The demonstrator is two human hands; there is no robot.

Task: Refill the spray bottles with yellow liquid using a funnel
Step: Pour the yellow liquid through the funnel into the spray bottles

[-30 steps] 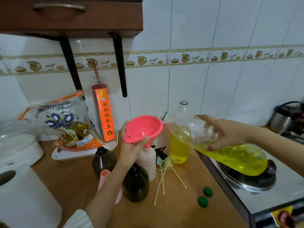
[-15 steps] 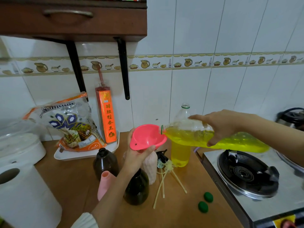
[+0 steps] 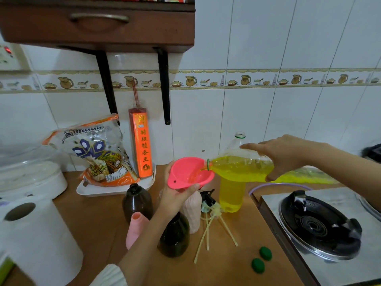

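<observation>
Since a second ago your big clear plastic bottle of yellow liquid (image 3: 243, 168) has tipped from neck-up to about level, and its green-ringed mouth now sits over the rim of the pink plastic funnel (image 3: 190, 172), with liquid running into the bowl. Your right hand (image 3: 286, 155) grips that bottle from above, fingers curled over its shoulder. Your left hand (image 3: 177, 195) holds the funnel from below, thumb on the near rim, fingers wrapped behind. The funnel sits atop the pale pink ribbed spray bottle (image 3: 192, 211), which stands on the brown tabletop (image 3: 226, 265); the spout itself is hidden by your hand. Just right of it stands a second clear bottle of yellow liquid (image 3: 232, 193), uncapped. Near your left wrist: two dark brown bottles (image 3: 137, 201) and a pink bottle (image 3: 136, 228). Spray heads with pale dip tubes (image 3: 208, 230) lie on the tabletop, two green caps (image 3: 261, 259) closer to you. Gas stove (image 3: 321, 226) at right.
</observation>
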